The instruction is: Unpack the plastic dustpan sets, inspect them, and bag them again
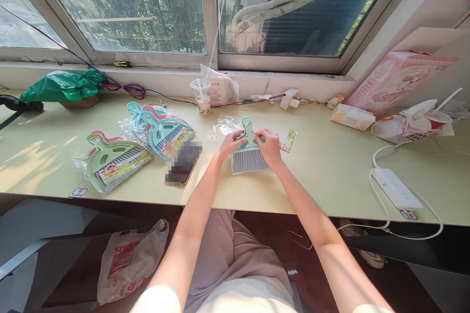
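Note:
Between my hands, a mint-green hand brush (250, 160) with grey bristles lies on the table, its looped handle pointing to the window. It seems nested with a matching dustpan. My left hand (230, 144) grips the set's left edge by the handle base. From the other side, my right hand (270, 146) holds the right edge, thumb and fingers closed on it. Crumpled clear wrapping (224, 128) lies behind my left hand, and a printed card label (289, 141) rests just right of my right hand.
Wrapped green dustpan sets (117, 159) and blue ones (165, 132) lie to the left, beside a dark phone (183, 162). A drink cup (201, 97) stands near the window. On the right are a tissue box (352, 116) and a white power strip (395, 190) with its cable.

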A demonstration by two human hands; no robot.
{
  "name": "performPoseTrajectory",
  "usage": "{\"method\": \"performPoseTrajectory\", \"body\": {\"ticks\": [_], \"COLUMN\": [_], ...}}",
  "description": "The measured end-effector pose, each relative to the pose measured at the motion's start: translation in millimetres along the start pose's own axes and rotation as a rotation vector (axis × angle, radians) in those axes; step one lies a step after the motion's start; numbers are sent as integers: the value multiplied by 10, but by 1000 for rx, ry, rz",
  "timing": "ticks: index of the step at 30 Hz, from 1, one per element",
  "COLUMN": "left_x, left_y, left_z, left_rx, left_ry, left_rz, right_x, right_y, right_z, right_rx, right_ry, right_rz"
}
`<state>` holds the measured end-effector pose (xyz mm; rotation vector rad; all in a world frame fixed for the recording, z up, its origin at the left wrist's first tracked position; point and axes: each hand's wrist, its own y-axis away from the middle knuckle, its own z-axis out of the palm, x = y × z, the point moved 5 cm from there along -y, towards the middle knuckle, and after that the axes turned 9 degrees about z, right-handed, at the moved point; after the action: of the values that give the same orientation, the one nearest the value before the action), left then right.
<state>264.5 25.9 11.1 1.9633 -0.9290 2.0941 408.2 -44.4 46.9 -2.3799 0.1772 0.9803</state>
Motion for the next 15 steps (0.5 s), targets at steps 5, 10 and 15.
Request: {"method": "performPoseTrajectory", "body": {"ticks": [5,10,15], "left_x": [-37,-5,-29], "left_y": [-7,5,10], "left_z": [-21,84,108], "left_rx": [25,-72,-107], "left_ry": [-50,-60,-124], "left_rz": [-13,3,-12], "right_x": [84,276,420], "right_y": [-146,-268,-241], "right_z": [26,244,263], "right_rx": [-112,-537,-374], "right_ry": [-11,-395,-343], "right_rz": [91,262,424]}}
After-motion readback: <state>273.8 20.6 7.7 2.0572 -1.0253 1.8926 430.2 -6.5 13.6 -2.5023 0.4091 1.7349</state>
